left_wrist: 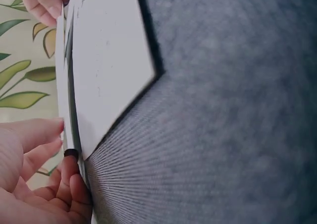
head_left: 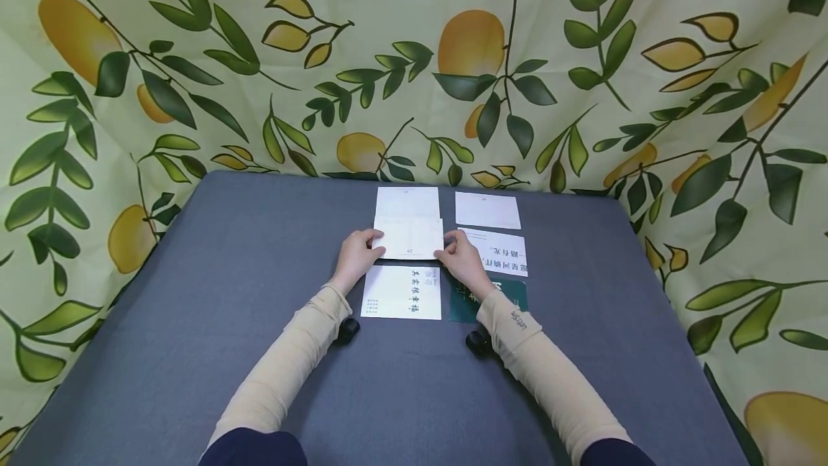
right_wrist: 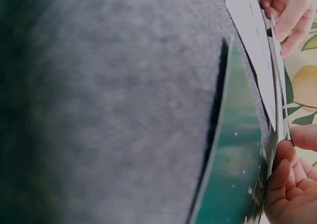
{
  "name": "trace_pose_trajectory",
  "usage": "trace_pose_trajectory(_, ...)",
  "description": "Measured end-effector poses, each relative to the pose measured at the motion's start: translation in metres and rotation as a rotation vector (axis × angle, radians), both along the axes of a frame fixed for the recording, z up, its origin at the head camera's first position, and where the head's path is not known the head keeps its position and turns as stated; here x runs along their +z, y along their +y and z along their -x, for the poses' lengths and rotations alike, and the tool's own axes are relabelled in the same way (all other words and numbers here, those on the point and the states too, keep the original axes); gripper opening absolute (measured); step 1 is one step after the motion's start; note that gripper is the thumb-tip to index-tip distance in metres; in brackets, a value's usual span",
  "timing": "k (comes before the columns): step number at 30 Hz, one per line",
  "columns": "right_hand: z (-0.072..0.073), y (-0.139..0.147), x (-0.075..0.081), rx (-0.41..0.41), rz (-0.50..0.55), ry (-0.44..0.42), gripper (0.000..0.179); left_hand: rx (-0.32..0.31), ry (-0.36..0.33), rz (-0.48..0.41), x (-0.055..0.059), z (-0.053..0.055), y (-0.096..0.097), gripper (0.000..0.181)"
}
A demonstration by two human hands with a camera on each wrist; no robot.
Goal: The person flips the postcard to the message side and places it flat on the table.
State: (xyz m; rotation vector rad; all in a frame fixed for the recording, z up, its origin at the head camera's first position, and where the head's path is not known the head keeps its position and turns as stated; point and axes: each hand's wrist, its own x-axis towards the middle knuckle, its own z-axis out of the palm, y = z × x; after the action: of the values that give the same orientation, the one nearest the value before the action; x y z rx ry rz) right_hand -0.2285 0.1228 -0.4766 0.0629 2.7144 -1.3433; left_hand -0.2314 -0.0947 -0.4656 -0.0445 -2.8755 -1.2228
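Between both hands is a white postcard (head_left: 409, 239), its blank side up, overlapping another white postcard (head_left: 407, 201) behind it in the head view. My left hand (head_left: 357, 257) pinches its left edge. My right hand (head_left: 464, 259) pinches its right edge. In both wrist views the card shows edge-on, with thin layers close together between the fingers. A white postcard with black writing (head_left: 401, 293) lies on the table just in front. Beside it, a dark green postcard (head_left: 466, 304) is partly covered by the right wrist.
To the right lie a blank white postcard (head_left: 488, 210) and a white one with large writing (head_left: 507, 250). A grey cloth covers the table (head_left: 259, 236). Behind it hangs a leaf-and-fruit patterned curtain (head_left: 401, 34). Black wrist devices (head_left: 348, 331) sit under the sleeves.
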Motion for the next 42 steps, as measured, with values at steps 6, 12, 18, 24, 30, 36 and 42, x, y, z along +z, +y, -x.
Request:
trace_pose_trajectory(6,0.0035,0.0018,-0.0016,0.011,-0.029,-0.048,0.039,0.0,-0.019,0.038,-0.0021,0.0019,0.0017,0.03)
trace_pose_trajectory(12,0.0067,0.002,-0.001,0.015,-0.077,-0.073,0.038,-0.013,-0.025,0.061,-0.0016,0.0053,0.0043,0.032)
trace_pose_trajectory(18,0.0093,-0.0008,-0.0026,0.069,-0.113,-0.046,0.038,0.002,-0.036,0.116,-0.0004,0.0056,0.0043,0.036)
trace_pose_trajectory(24,0.0092,-0.0027,-0.0007,0.074,-0.135,-0.055,0.039,-0.027,-0.017,0.165,0.0006,0.0036,0.0057,0.035)
trace_pose_trajectory(30,0.0084,-0.0058,-0.0007,0.094,-0.155,-0.093,0.04,-0.05,-0.025,0.224,-0.0014,0.002,0.006,0.032)
trace_pose_trajectory(36,0.0072,-0.0069,0.0019,0.104,-0.185,-0.084,0.04,-0.061,-0.038,0.228,-0.0003,0.0009,0.0052,0.032)
trace_pose_trajectory(42,0.007,-0.003,0.0066,0.099,-0.151,-0.054,0.04,-0.061,-0.036,0.262,0.0044,-0.0008,0.0059,0.032)
